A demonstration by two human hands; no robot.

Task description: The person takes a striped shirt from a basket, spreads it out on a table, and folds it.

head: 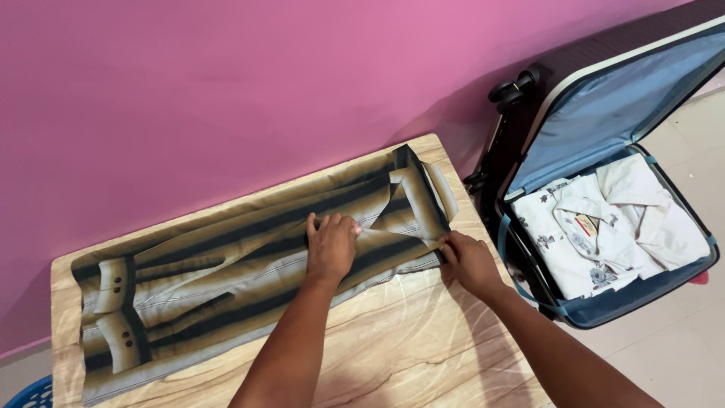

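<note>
Left hand (pixel 331 245): flat, palm down, fingers spread a little, pressing on the shirt's middle; grips nothing.
Right hand (pixel 467 261): fingers curled, pinching the shirt's edge near the collar end, at the table's near right.
Shirt (pixel 226 272): striped, tan and dark, long sleeves; lies folded lengthwise across the table, collar end to the right, both cuffs stacked at the left with buttons showing.
Table (pixel 393 355): wood grain top, set against the wall; shirt covers its far half.
Wall (pixel 226 91): pink, behind the table.
Suitcase (pixel 604 113): open on the floor right of the table, blue lining, lid leaning up.
Clothes (pixel 604 227): white folded pieces, one printed, inside the suitcase.
Basket (pixel 30 394): blue, bottom left corner, mostly cut off.
</note>
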